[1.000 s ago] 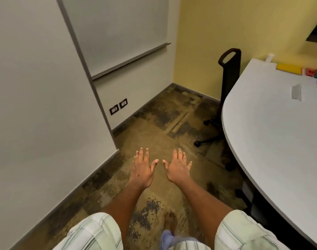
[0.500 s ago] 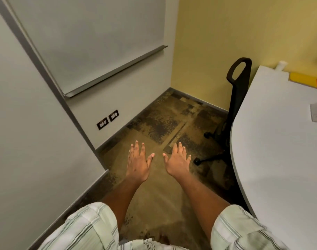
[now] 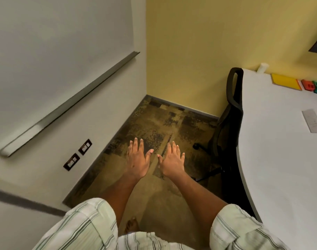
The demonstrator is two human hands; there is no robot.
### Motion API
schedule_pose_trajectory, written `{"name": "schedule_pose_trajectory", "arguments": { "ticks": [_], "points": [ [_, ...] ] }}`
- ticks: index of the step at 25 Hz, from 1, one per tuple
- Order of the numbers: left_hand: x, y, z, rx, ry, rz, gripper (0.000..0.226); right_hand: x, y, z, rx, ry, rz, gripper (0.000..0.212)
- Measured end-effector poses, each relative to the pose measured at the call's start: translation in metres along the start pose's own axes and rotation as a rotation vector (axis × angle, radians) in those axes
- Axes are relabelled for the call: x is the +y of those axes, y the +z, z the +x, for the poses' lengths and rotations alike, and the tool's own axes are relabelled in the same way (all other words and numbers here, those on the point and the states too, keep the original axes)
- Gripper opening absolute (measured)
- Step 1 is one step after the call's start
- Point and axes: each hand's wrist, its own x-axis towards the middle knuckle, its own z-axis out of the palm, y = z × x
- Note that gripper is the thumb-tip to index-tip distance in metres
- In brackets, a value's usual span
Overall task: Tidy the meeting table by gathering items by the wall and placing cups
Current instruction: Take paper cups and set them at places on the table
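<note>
Table [image 3: 280,168] nearer right hand [image 3: 173,162] than left hand [image 3: 137,162]

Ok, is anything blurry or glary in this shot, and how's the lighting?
Head view: the whiteboard tray smears soft at its near left end; left hand and right hand are fairly sharp; light is soft and warm, with no glare on the table.

A whiteboard [image 3: 55,42] hangs on the grey wall, with a metal tray [image 3: 73,103] along its lower edge. Two dark sockets [image 3: 85,147] sit below it, above the skirting. Mottled brown carpet [image 3: 154,123] covers the floor. A black chair [image 3: 224,138] stands near the yellow wall [image 3: 190,42].
</note>
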Motion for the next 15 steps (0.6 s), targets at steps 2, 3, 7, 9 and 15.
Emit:
{"name": "schedule_pose_trajectory", "arguments": {
  "ticks": [2,3,7,9,15],
  "points": [
    [-0.011,-0.012,0.058,-0.017,0.054,0.007,0.068,-0.024,-0.009,0.044,0.038,0.043,0.016,0.074],
    [-0.014,-0.017,0.084,-0.016,0.075,0.014,0.069,-0.035,-0.014,0.063,0.060,0.051,0.025,0.074],
    [-0.017,-0.024,0.175,-0.035,0.138,-0.003,0.070,-0.061,-0.032,0.137,0.106,0.085,0.066,0.074],
    [-0.013,-0.018,0.219,-0.047,0.175,0.004,0.070,-0.068,-0.039,0.177,0.114,0.104,0.073,0.074],
    [0.002,0.007,0.347,-0.078,0.194,0.013,0.071,-0.063,-0.060,0.308,0.104,0.109,0.117,0.072]
  ]
}}
